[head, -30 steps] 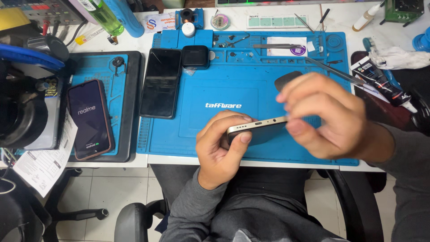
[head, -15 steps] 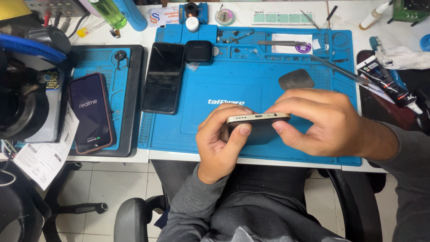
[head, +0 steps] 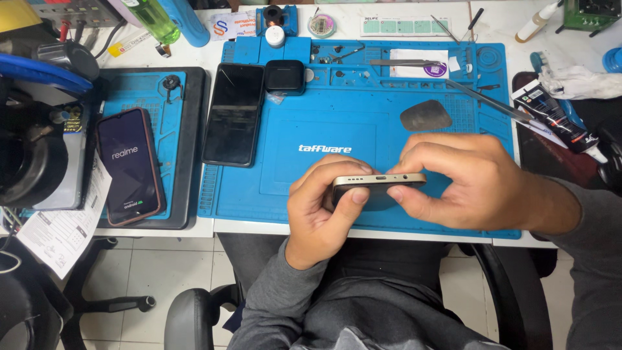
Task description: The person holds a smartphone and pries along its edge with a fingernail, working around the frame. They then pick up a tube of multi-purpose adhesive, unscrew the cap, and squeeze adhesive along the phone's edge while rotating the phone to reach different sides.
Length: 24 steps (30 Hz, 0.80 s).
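Observation:
Both of my hands hold a slim smartphone (head: 379, 183) edge-on above the front of the blue work mat (head: 337, 123); its gold bottom edge with the port faces me. My left hand (head: 324, 210) cups the phone's left end, thumb on the near side. My right hand (head: 463, 178) pinches the right end from above, fingers pressed along both faces.
A dark phone (head: 234, 113) lies at the mat's left edge, with a small black case (head: 284, 76) beside it. A second phone (head: 129, 165), screen lit, rests on a smaller mat to the left. A grey pick (head: 425, 116), tweezers (head: 486, 97), a tube (head: 551, 116) and bottles sit farther back.
The phone has levelled out and come slightly nearer to me. My right hand has slid from covering its top to pinching its right end.

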{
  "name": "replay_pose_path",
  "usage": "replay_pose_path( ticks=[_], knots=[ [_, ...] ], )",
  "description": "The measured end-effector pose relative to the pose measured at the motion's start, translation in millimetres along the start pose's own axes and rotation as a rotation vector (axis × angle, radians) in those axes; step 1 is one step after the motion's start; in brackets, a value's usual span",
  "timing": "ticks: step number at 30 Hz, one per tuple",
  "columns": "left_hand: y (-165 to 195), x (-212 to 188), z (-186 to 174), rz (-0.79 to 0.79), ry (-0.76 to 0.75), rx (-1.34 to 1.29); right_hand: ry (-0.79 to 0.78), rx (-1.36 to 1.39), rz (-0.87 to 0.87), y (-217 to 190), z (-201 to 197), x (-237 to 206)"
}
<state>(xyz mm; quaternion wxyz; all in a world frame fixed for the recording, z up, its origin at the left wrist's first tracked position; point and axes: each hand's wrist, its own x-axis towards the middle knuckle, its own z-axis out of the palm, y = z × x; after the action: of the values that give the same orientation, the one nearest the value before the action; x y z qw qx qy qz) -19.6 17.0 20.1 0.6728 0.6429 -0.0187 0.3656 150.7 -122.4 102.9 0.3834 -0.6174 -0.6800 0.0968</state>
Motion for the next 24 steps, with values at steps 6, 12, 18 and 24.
replay_pose_path(
  ticks=[6, 12, 18, 24],
  knots=[
    [6.6, 4.4, -3.7, -0.057, -0.04, 0.066, -0.009, 0.018, 0.029, 1.7, -1.1, 3.9],
    [8.8, 7.1, -4.7, -0.117, -0.047, 0.057, -0.036, 0.056, 0.042, 4.8, -1.7, 6.1],
    [3.9, 1.6, -9.1, -0.139, -0.065, 0.059, -0.074, 0.079, 0.042, 5.8, -2.7, 5.6],
    [-8.4, -2.7, -2.5, -0.073, 0.037, -0.245, -0.077, 0.062, 0.028, 5.9, -1.7, 5.4]
  ],
)
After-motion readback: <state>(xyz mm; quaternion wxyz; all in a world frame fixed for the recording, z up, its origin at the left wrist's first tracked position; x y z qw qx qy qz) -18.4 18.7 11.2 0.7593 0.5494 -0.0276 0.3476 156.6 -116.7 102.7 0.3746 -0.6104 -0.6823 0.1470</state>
